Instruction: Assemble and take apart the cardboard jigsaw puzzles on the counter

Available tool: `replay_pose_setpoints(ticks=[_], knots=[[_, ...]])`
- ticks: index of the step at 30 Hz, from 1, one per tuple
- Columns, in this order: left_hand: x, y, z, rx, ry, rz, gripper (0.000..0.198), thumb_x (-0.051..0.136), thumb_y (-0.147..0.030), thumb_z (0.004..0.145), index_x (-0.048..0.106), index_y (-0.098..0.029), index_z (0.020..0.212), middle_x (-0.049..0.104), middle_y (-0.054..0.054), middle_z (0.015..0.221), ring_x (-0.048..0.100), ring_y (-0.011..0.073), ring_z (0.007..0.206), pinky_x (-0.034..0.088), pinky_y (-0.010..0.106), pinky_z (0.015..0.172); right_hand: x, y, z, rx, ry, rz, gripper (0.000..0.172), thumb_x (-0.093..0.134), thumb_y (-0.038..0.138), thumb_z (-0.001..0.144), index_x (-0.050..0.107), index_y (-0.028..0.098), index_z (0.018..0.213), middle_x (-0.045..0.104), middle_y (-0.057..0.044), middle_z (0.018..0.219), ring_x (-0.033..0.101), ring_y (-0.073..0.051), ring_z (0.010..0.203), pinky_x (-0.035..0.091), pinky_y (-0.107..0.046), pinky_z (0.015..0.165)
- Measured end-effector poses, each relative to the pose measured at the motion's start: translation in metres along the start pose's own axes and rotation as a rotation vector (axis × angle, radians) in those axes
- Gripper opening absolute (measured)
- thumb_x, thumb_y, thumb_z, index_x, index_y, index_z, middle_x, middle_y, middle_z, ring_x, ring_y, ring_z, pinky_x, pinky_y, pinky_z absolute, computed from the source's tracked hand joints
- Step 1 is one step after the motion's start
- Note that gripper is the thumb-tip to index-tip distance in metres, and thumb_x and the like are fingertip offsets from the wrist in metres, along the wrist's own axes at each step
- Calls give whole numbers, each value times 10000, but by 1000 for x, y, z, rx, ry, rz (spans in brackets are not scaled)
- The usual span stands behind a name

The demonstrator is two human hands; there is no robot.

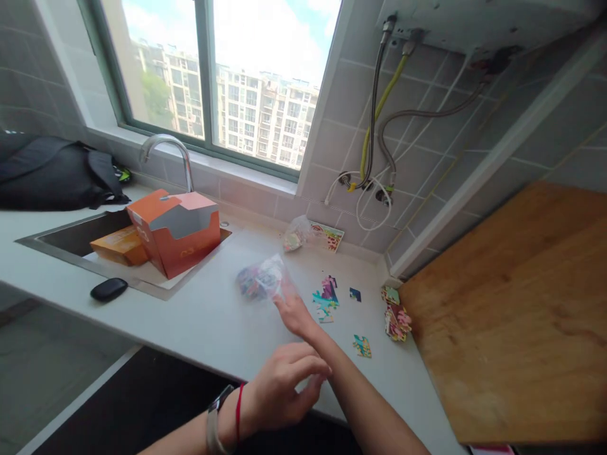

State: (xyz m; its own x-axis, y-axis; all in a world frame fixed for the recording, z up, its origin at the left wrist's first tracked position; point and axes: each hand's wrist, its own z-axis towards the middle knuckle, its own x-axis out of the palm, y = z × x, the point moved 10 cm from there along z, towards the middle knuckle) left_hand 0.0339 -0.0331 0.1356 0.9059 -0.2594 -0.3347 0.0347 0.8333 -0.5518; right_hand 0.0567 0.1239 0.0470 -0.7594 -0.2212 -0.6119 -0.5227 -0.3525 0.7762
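Note:
My right hand (pixel 293 311) reaches across the white counter (pixel 208 328), its fingers on the edge of a clear plastic bag (pixel 260 278) with small colourful pieces inside. My left hand (pixel 289 382), with a watch and a red string at the wrist, is beside my right forearm, its fingers curled and nothing visible in them. Joined puzzle pieces (pixel 327 298) lie right of my right hand. One dark blue piece (pixel 355 294) and a small teal and yellow section (pixel 362 346) lie farther right. A pile of pieces (pixel 396 321) rests near the wooden board.
Another clear bag (pixel 294 234) and a picture card (pixel 329 236) are by the wall. An orange box (pixel 175 234) and a smaller box (pixel 118 245) sit over the sink, near the faucet (pixel 165 140). A black mouse (pixel 109 289) lies in front. A wooden board (pixel 516 316) stands right.

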Motion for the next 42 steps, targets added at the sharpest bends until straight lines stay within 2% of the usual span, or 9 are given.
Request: replay_pose_setpoints(ticks=[3,8,11,15,18,23,29,38,42], knots=[[26,20,1,-166,113,-170,147,570,-80,907,649,-190,965,731,24,809,671,140,728,532,233,725,-19,-22,-64,102,43,92,617,406,653,995,651,230,1370,595,-118,1460,465,-310,1427,324,-491,1202],[57,61,22,-355,277,-196,133,609,-156,915,664,-207,1024,716,39,994,660,173,907,540,293,861,-92,-41,-156,234,-19,81,431,540,496,978,703,249,1292,751,-80,1178,691,-276,1065,533,-408,961],[81,100,35,-365,347,-50,267,628,-211,915,618,-226,1182,658,70,1158,629,225,1101,516,388,1010,-145,-68,-185,411,-155,-188,355,584,374,938,725,212,1221,727,-114,1160,680,-279,1051,525,-394,948],[103,163,39,-369,339,250,390,621,-176,889,566,-194,1275,528,162,1386,513,318,1325,447,522,1120,-160,-106,-198,580,-42,-426,571,771,249,741,669,175,1298,643,-136,1261,615,-308,1191,440,-401,1072],[111,193,30,-342,408,428,471,653,-205,879,544,-195,1337,392,196,1544,316,398,1482,357,627,1164,-153,-122,-197,629,1,-456,591,797,223,697,662,187,1271,603,-115,1267,607,-282,1189,437,-353,1056],[98,212,16,-305,463,446,506,624,-344,947,505,-219,1424,373,168,1584,263,399,1515,332,631,1184,-151,-134,-181,604,0,-441,207,762,205,726,678,201,915,634,-59,1060,647,-229,988,486,-306,890],[89,214,14,-313,424,363,454,624,-380,961,553,-195,1370,464,175,1503,319,400,1483,385,618,1154,-163,-152,-148,590,97,-524,451,813,260,736,683,180,1161,685,-115,1104,663,-259,956,494,-335,855],[93,204,16,-278,455,338,319,598,-392,986,641,-191,1230,515,165,1437,396,389,1413,388,640,1130,-202,-183,-69,612,260,-781,187,716,161,809,748,171,994,730,-92,1023,665,-221,961,461,-282,859],[89,202,18,-274,463,346,308,606,-394,982,645,-195,1214,532,150,1420,421,374,1388,381,623,1141,-215,-201,-50,647,312,-814,461,813,225,735,691,153,1174,692,-127,1179,662,-217,964,467,-282,855]])
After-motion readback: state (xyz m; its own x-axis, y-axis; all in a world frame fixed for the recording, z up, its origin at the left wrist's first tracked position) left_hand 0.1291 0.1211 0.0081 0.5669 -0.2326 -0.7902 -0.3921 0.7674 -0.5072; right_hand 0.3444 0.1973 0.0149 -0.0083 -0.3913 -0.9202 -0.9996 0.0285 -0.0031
